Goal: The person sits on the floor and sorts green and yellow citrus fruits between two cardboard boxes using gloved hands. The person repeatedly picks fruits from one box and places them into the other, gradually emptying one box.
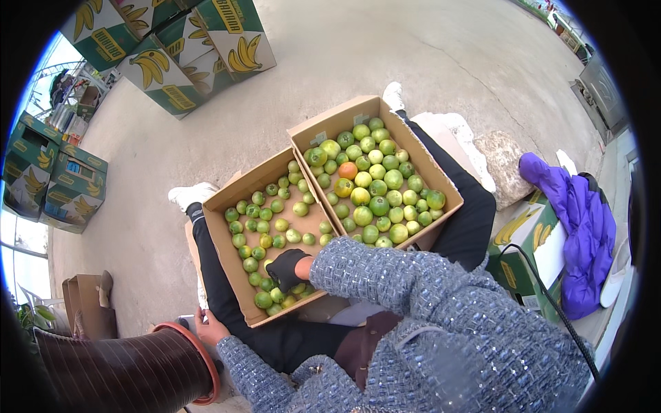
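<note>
Head view, with twelve o'clock at the top and the right hand as the dial's centre. Small, round, mostly green tomatoes lie loose in a shallow brown cardboard box across the wearer's legs. I see them crowd directly around the right hand, which wears a black glove: a cluster at six o'clock, others at nine and eleven, and a few at one, where the bare box floor shows. The gloved hand points downward with its fingers bent; the fingertips are hidden, so I cannot tell how far open it is or whether it grips a tomato.

Between one and two o'clock sits a second brown cardboard box, more densely filled with green tomatoes, one of them orange-red. The adjoining box walls stand between the glove and that fruit, and the grey-blue tweed sleeve hides part of the near edge from me.

Between seven and eight o'clock, outside the first box, is the bare left hand, fingers partly curled; I cannot make out a hold. Just beside it lies a dark brown cylindrical container with an orange rim. Farther out, green-and-white banana-printed cartons are stacked at eleven o'clock, and a purple cloth garment drapes near three.
</note>
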`<state>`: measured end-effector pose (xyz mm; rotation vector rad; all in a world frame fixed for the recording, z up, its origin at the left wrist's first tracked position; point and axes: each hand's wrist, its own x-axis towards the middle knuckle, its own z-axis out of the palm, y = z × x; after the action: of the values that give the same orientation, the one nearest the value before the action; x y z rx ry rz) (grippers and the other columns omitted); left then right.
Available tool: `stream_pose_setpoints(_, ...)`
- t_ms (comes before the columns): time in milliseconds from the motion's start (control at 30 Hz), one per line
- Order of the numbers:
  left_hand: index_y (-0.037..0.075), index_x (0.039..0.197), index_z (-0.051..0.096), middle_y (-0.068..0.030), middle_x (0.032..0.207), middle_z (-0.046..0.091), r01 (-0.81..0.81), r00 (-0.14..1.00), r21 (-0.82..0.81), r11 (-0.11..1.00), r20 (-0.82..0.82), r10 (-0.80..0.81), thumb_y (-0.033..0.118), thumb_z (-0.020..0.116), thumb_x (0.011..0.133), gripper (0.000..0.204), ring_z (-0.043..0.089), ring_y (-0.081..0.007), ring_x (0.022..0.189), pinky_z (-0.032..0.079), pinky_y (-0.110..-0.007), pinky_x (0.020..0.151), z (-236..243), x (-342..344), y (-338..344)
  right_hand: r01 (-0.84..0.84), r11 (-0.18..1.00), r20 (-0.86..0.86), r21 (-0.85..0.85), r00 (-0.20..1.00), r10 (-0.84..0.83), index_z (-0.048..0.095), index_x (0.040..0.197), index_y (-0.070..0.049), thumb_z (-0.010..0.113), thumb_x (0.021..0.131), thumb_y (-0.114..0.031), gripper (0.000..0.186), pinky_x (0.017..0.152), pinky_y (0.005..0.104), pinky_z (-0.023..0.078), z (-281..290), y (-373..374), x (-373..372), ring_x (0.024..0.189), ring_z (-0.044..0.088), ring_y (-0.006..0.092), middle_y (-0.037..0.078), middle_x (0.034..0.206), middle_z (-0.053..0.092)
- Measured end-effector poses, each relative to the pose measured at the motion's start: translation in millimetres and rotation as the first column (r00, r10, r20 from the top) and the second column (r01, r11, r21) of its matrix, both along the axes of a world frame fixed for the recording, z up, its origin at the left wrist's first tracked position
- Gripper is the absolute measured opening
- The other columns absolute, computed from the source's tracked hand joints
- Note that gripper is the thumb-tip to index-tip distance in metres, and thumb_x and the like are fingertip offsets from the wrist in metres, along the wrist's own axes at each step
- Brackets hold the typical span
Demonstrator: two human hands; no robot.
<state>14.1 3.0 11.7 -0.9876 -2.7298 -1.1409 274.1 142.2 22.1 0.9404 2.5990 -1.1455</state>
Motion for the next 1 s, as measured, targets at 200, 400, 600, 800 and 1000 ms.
stream_pose_setpoints(200, 0.0, 0.107, 0.066, -0.0126, 0.086, 0.068, 0.029, 0.999, 0.016, 0.999, -0.029, -0.029, 0.013, 0.061, 0.082, 0.029, 0.064, -0.0211, 0.072, 0.051, -0.033, 0.067, -9.2, -6.8, 1.0, 0.269, 0.962, -0.352, -0.046, 0.897, -0.268, 0.059, 0.101, -0.01, 0.071, 0.06, -0.033, 0.048, 0.074, 0.0446, 0.05, 45.3, 12.7, 23.0, 0.084, 0.063, 0.0349, 0.017, 0.09, 0.065)
stream_pose_setpoints(400, 0.001, 0.106, 0.066, -0.0124, 0.085, 0.068, 0.019, 0.999, 0.053, 0.998, -0.031, -0.017, 0.012, 0.061, 0.081, 0.027, 0.064, -0.0215, 0.071, 0.051, -0.033, 0.067, -11.9, -12.6, -3.6, 0.725, 0.649, -0.698, -0.231, 0.341, -0.629, 0.057, 0.096, -0.007, 0.075, 0.068, -0.03, 0.04, 0.075, 0.0359, 0.05, 63.5, 107.0, 156.9, 0.083, 0.063, 0.0258, 0.013, 0.09, 0.064)
stream_pose_setpoints(600, 0.001, 0.106, 0.066, -0.013, 0.087, 0.068, 0.017, 0.999, 0.006, 1.0, -0.032, -0.017, 0.011, 0.062, 0.082, 0.026, 0.064, -0.0212, 0.072, 0.051, -0.033, 0.068, -9.2, -5.0, 1.0, 0.819, 0.543, -0.476, -0.184, 0.409, -0.779, 0.057, 0.104, -0.007, 0.073, 0.069, -0.038, 0.049, 0.081, 0.0391, 0.047, -34.7, 133.5, 168.2, 0.093, 0.061, 0.0319, 0.018, 0.097, 0.063)
stream_pose_setpoints(800, 0.0, 0.105, 0.066, -0.0136, 0.089, 0.068, -0.01, 1.0, -0.009, 1.0, -0.022, 0.01, 0.011, 0.062, 0.083, 0.026, 0.064, -0.0215, 0.075, 0.051, -0.034, 0.069, -5.4, -6.7, -3.1, 0.811, 0.585, -0.468, 0.011, 0.521, -0.714, 0.052, 0.114, -0.007, 0.064, 0.076, -0.016, 0.04, 0.085, 0.042, 0.046, -21.2, 112.7, 150.8, 0.098, 0.057, 0.0368, 0.02, 0.107, 0.059)
stream_pose_setpoints(1000, 0.0, 0.109, 0.064, -0.0133, 0.091, 0.068, 0.009, 1.0, 0.018, 1.0, 0.023, -0.009, 0.011, 0.061, 0.084, 0.028, 0.064, -0.021, 0.077, 0.051, -0.032, 0.071, -8.2, -7.0, -2.2, 0.797, 0.603, -0.421, 0.037, 0.56, -0.714, 0.052, 0.118, -0.006, 0.067, 0.076, -0.022, 0.047, 0.09, 0.0401, 0.044, -14.6, 113.3, 156.3, 0.104, 0.055, 0.0349, 0.02, 0.112, 0.058)
